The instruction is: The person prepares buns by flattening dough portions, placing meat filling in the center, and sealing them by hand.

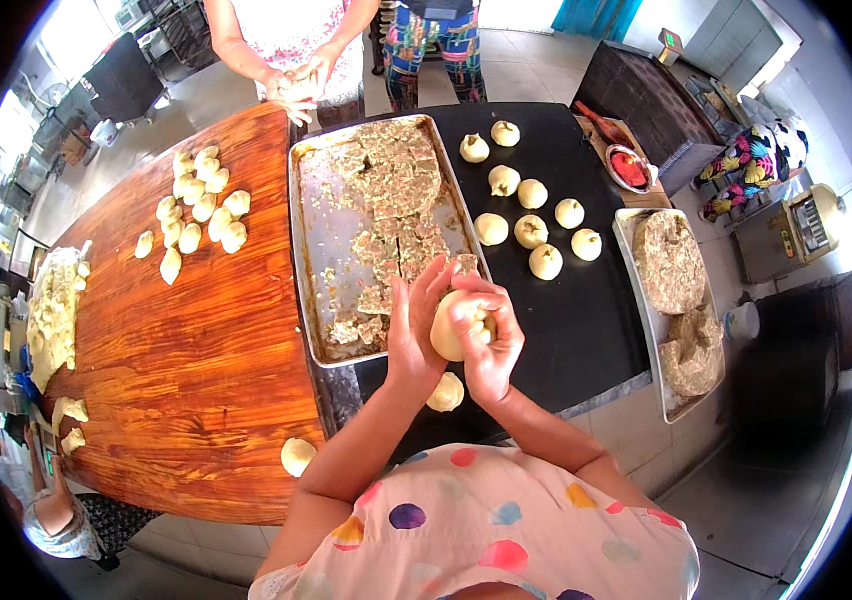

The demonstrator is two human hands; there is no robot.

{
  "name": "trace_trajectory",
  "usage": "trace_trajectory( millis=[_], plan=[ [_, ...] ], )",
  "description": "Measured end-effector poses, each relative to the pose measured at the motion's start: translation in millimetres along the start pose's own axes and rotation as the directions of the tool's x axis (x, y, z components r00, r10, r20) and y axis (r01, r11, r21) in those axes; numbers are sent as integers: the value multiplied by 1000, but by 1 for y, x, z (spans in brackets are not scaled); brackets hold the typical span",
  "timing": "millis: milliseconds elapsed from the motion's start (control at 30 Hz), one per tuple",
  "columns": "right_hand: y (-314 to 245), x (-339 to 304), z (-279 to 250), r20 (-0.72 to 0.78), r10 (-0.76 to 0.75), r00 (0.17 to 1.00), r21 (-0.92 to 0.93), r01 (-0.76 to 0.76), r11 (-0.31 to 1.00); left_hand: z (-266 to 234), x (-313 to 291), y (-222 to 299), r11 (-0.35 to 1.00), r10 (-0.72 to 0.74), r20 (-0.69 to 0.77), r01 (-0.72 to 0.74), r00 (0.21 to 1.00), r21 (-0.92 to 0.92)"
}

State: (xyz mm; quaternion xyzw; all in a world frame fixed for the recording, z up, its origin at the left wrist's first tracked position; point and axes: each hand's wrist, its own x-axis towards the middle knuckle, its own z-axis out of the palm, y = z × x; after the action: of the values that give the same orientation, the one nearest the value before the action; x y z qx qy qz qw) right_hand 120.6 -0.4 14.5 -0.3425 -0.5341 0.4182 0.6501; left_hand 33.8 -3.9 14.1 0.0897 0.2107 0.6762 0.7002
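Note:
Between my two hands, over the near right corner of the metal tray, is a pale round dough bun [443,338]. My left hand [412,332] cups it from the left with the fingers stretched upward. Curled over its right side, my right hand [492,350] pinches the dough with thumb and fingers. A crumbly brown filling, cut in blocks [401,185], covers part of the tray [301,250]. One more bun [446,392] lies on the black surface just below my hands. Several gathered buns [531,231] sit farther off to the right.
Dough pieces [191,237] and a bigger dough mass [51,310] lie on the wooden table [186,380]. A single dough ball [297,456] is near its front edge. At right are a second tray [636,270] and a red-filled bowl [629,168]. Another person's hands [301,85] work across the table.

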Motion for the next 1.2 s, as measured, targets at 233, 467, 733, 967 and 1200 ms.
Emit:
trace_trajectory(
  millis=[233,467,733,967,1200],
  plan=[
    [-27,40,-27,623,-201,756,-224,419,880,-16,11,-1,948,-319,134,318,938,30],
    [-8,34,-34,399,-335,854,-263,456,850,0,21,-7,943,-256,301,306,918,-131],
    [11,28,-22,313,-270,911,-389,382,838,-27,17,-40,996,20,24,-22,999,88],
    [9,33,-31,463,-141,875,-382,340,859,-25,16,-23,984,-134,-99,145,986,108],
    [11,33,-40,452,-125,883,-347,303,887,-15,26,-21,967,-230,148,209,962,144]
  ],
)
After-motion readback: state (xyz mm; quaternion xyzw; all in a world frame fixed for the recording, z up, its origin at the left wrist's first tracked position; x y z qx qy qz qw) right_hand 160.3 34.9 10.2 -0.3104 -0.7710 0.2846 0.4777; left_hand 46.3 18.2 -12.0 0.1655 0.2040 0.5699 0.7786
